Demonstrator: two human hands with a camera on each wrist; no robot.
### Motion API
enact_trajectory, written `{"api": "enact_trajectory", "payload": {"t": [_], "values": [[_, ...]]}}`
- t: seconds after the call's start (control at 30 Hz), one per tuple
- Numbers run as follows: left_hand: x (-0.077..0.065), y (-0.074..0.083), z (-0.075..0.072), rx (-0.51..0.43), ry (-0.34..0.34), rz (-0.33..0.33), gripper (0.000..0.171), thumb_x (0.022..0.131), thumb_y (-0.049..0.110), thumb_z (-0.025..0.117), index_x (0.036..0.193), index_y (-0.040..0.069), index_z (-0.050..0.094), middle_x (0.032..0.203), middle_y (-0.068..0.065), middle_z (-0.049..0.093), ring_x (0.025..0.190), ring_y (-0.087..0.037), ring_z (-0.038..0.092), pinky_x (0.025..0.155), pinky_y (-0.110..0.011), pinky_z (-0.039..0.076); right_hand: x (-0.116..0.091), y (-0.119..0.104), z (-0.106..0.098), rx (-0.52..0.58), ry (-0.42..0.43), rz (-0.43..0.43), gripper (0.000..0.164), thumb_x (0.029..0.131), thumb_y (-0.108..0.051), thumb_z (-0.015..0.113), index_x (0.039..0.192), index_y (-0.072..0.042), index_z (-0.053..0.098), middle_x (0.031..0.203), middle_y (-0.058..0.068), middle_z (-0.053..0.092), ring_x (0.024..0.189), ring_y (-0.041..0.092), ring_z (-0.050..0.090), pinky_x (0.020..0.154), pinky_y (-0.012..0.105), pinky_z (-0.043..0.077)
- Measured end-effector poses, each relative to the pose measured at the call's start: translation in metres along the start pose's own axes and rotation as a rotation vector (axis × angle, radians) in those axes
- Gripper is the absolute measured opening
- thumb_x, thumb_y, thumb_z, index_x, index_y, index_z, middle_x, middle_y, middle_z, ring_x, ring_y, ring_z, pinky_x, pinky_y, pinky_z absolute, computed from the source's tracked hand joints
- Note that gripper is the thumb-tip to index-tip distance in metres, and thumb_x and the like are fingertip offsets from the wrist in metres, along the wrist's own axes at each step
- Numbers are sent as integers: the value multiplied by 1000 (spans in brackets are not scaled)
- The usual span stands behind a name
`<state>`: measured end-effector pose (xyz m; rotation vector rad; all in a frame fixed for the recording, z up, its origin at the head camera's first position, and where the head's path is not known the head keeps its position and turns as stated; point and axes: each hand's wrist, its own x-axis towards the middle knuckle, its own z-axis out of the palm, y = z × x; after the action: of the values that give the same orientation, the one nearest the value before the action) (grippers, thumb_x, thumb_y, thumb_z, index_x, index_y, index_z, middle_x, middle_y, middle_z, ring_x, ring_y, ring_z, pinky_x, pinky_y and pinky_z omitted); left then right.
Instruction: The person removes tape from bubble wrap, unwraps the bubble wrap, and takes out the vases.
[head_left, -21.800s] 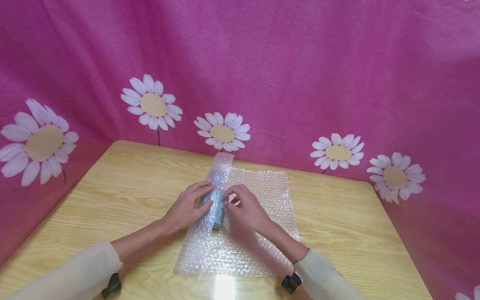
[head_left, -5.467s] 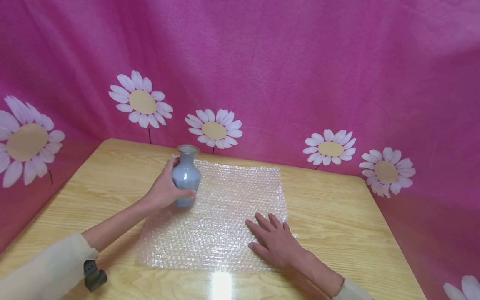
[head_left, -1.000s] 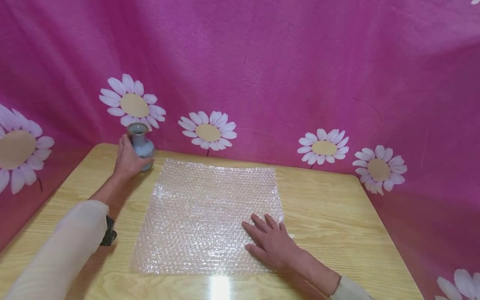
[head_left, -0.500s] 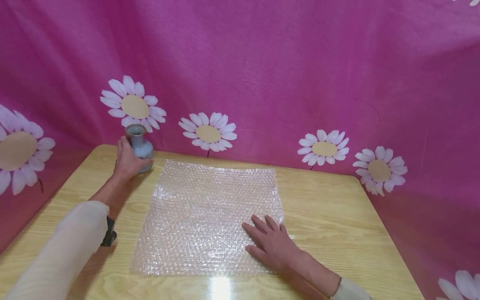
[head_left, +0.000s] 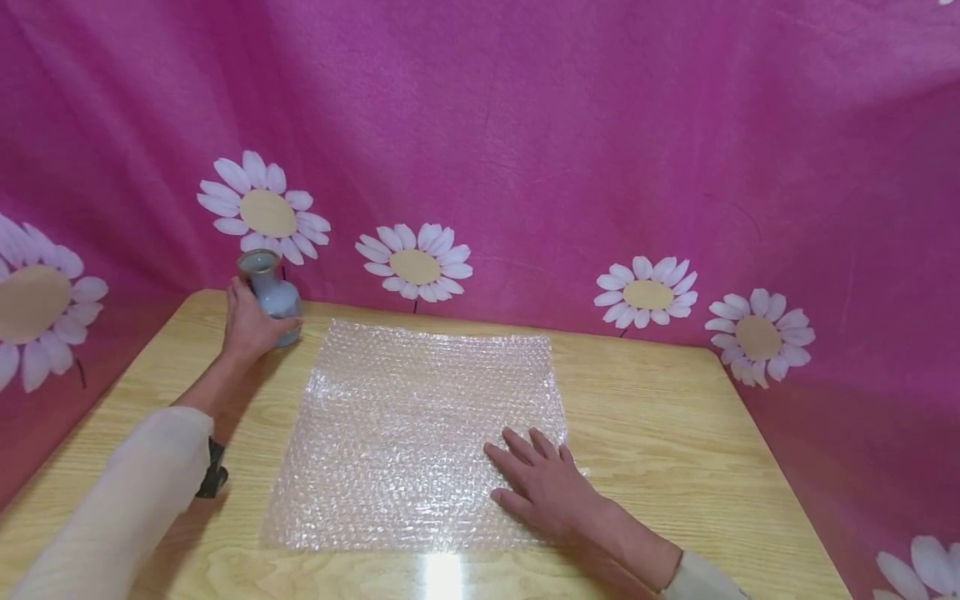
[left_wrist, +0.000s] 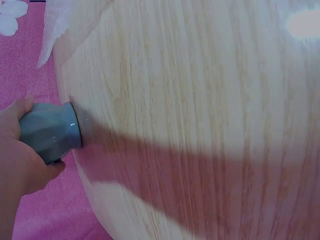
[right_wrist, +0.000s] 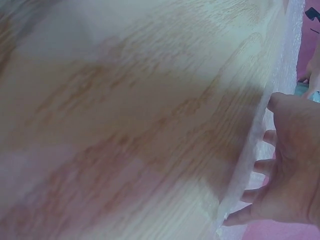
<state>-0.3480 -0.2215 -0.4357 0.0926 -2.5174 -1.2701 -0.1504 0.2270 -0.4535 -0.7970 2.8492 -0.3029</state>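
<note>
A pale blue-grey glazed vase [head_left: 276, 297] with a brown rim is at the back left of the table, its neck leaning slightly left. My left hand [head_left: 251, 323] grips its body from the left, thumb across the front. In the left wrist view the vase's base [left_wrist: 73, 125] faces the tabletop; whether it touches cannot be told. A square sheet of clear bubble wrap [head_left: 420, 417] lies spread flat across the middle. My right hand [head_left: 543, 487] rests on the sheet's lower right part with fingers spread. The right wrist view shows those fingers [right_wrist: 265, 166] straight against the wrap.
The light wood table [head_left: 660, 450] extends on both sides of the sheet. A pink cloth [head_left: 525, 150] with white daisies hangs behind and around it. Light glares off the table's front edge. Black wrist cameras [head_left: 213, 471] sit at the cuffs.
Earlier, both hands worked at the vase lying under folded bubble wrap. Later the sheet lay flat, and my left hand carried the vase to the back left. It now leans further left; my right hand stays put.
</note>
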Motion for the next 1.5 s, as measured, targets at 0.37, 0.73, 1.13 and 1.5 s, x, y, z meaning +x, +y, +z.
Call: {"api": "enact_trajectory", "payload": {"t": [0.37, 0.73, 1.13, 1.5], "values": [[-4, 4, -1, 43, -34, -70, 105, 80, 12, 82, 152, -5, 7, 145, -35, 25, 133, -52, 33, 111, -62, 29, 1, -1, -1, 18, -14, 8, 60, 103, -53, 42, 156, -25, 37, 161, 12, 28, 143, 50, 22, 103, 78, 24], [-12, 2, -1, 68, -36, -51, 104, 85, 28, 78, 154, -3, 7, 147, -32, 27, 131, -50, 32, 106, -65, 34, 2, 1, -1, 15, -11, 8, 62, 102, -54, 43, 156, -24, 37, 161, 12, 28, 142, 50, 23, 103, 77, 25], [-24, 2, 4, 146, 238, 87, 79, 86, 29, 76, 145, 0, 32, 131, -24, 36, 121, -39, 36, 99, -54, 38, 3, 3, -3, 4, -1, -2, 64, 102, -53, 45, 156, -20, 36, 160, 11, 30, 142, 49, 25, 102, 76, 27], [-27, 3, 9, 126, 297, 222, 53, 87, 20, 77, 123, -7, 48, 114, -25, 46, 107, -42, 40, 89, -52, 34, 4, 5, -4, 10, 7, 10, 68, 102, -54, 45, 157, -17, 32, 161, 11, 30, 142, 48, 25, 102, 76, 28]]}}
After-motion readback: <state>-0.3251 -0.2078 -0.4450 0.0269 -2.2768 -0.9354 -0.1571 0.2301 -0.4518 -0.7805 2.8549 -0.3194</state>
